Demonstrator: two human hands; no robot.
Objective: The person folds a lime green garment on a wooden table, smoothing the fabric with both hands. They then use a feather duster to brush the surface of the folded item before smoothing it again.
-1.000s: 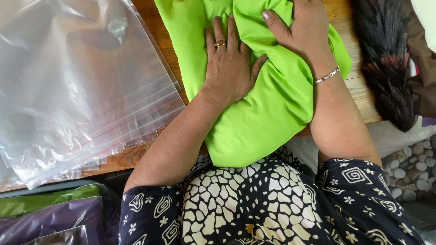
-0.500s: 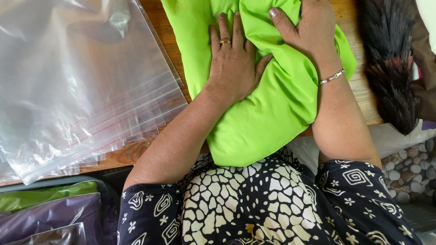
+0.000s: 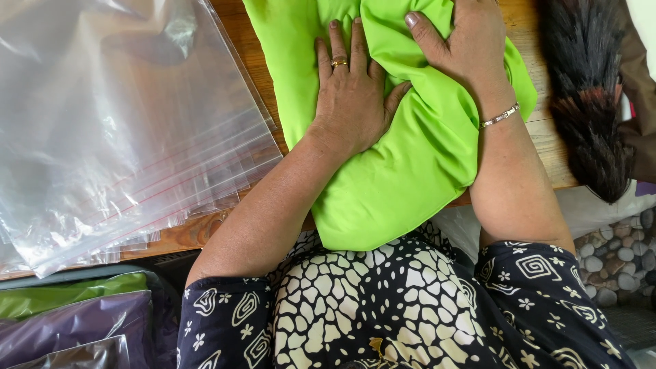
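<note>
The green cloth lay on a wooden table, its near end hanging over the table's front edge toward the person's lap. The left hand rested flat on the cloth, fingers spread and palm pressed down near the cloth's middle, a gold ring on one finger. The right hand lay on the cloth just beyond and to the right of the left hand, fingers spread and pushed into the fabric, with a thin bracelet at the wrist. Neither hand pinched anything; both pressed open on the cloth.

To the left of the cloth, a fanned stack of clear zip bags covered that side of the table, its nearest corner lying just beside the cloth's left edge without overlapping it. To the right of the cloth, apart from it, lay a dark feather duster, its brush tip toward the front edge. Below and left of the cloth, under the table edge, sat bagged green and purple cloths. Right of the cloth's hanging end, a pebbled floor showed.

The cloth was bright lime green, smooth and folded into a thick, soft bundle with rounded near corners and creases gathering under the hands. Its long axis ran from the person's lap away across the table, the far end cut off by the picture's top.
</note>
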